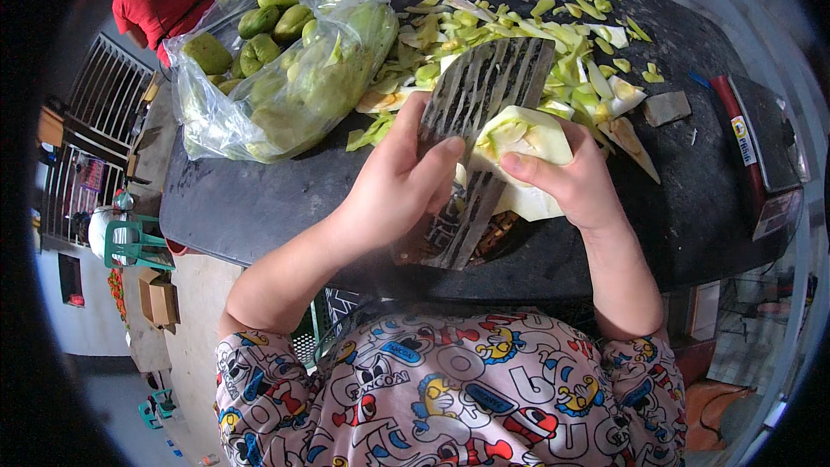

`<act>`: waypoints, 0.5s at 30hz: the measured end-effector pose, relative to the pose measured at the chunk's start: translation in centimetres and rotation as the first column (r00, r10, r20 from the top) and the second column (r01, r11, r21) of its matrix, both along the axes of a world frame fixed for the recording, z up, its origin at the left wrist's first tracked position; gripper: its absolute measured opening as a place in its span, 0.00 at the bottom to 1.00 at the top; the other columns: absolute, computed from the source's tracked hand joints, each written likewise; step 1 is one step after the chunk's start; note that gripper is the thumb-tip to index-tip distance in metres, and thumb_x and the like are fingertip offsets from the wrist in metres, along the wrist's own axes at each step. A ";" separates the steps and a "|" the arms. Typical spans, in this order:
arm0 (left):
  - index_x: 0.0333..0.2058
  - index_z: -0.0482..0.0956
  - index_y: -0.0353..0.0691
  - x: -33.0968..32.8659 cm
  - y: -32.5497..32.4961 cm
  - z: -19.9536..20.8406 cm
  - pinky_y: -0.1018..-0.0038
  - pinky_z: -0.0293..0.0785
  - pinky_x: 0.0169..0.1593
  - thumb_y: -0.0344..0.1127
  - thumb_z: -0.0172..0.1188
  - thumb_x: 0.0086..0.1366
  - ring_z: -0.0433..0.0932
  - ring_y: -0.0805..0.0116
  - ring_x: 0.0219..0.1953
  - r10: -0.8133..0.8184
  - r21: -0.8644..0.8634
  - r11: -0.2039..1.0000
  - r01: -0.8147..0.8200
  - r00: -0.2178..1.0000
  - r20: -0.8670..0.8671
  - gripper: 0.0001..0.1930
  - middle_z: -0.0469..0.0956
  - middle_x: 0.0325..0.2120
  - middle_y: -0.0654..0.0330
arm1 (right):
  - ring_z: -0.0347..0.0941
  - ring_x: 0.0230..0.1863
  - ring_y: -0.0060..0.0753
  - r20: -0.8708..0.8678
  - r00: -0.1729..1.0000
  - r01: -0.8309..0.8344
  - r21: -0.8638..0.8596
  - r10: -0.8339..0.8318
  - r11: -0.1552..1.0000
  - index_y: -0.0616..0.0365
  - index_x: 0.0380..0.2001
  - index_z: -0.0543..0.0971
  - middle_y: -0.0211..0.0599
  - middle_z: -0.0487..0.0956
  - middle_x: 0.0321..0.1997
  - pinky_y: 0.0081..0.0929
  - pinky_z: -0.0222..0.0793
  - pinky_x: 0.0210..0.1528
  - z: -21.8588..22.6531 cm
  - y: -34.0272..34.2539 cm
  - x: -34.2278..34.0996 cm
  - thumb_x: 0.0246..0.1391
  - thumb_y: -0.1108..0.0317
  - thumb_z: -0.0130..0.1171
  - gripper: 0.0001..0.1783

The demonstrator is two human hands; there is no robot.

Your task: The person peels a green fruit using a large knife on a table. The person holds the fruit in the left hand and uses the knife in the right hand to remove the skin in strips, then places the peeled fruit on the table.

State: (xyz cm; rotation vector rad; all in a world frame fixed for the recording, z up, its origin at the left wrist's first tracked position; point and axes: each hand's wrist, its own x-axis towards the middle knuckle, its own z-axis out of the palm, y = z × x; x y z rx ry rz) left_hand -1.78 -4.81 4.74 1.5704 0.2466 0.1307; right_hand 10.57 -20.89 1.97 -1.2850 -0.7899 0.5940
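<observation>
My left hand point(406, 169) is closed on a broad, flat blade point(488, 78) with dark and light stripes across it, which looks like a large knife. Its handle cannot be made out. Against the blade's right side, my right hand point(575, 173) grips a peeled, pale green fruit point(540, 134), the thumb pressed on its face near a yellowish hollow. Behind both hands lies a wide heap of green peels and pale slices point(571, 52). Part of a dark brown patterned thing point(497, 238) shows beneath the fruit; the blade hides the rest.
A clear plastic bag point(346, 60) of unpeeled green fruits point(259, 52) stands on the dark table point(251, 199), to the left. At right are a grey block point(667, 109) and a red-edged object point(735, 130). A person in red point(160, 0) is at the far left, beyond the table.
</observation>
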 end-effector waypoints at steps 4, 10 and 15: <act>0.62 0.41 0.38 -0.3 -1.3 -0.7 0.80 0.59 0.16 0.30 0.43 0.70 0.60 0.77 0.13 0.059 -0.008 0.998 -0.058 0.998 0.002 0.27 0.61 0.15 0.66 | 0.75 0.37 0.21 -0.151 0.979 0.157 0.115 -0.139 0.981 0.63 0.40 0.78 0.33 0.81 0.37 0.19 0.69 0.41 -0.4 0.1 -0.2 0.49 0.67 0.64 0.16; 0.59 0.45 0.36 -0.3 -1.9 -0.9 0.82 0.58 0.17 0.31 0.44 0.70 0.59 0.79 0.13 -0.016 0.067 0.998 0.020 0.997 -0.069 0.24 0.60 0.15 0.68 | 0.74 0.43 0.24 -0.200 0.964 0.217 0.219 -0.174 0.951 0.65 0.46 0.75 0.36 0.78 0.43 0.23 0.68 0.47 0.0 -0.2 1.0 0.50 0.70 0.62 0.19; 0.61 0.42 0.38 -0.2 -1.9 -0.9 0.81 0.60 0.18 0.32 0.46 0.70 0.60 0.79 0.13 -0.017 0.080 0.996 0.028 0.990 -0.140 0.27 0.60 0.16 0.68 | 0.74 0.43 0.24 -0.219 0.963 0.198 0.192 -0.155 0.961 0.65 0.46 0.74 0.36 0.78 0.43 0.22 0.68 0.47 0.2 -0.3 0.8 0.50 0.70 0.62 0.19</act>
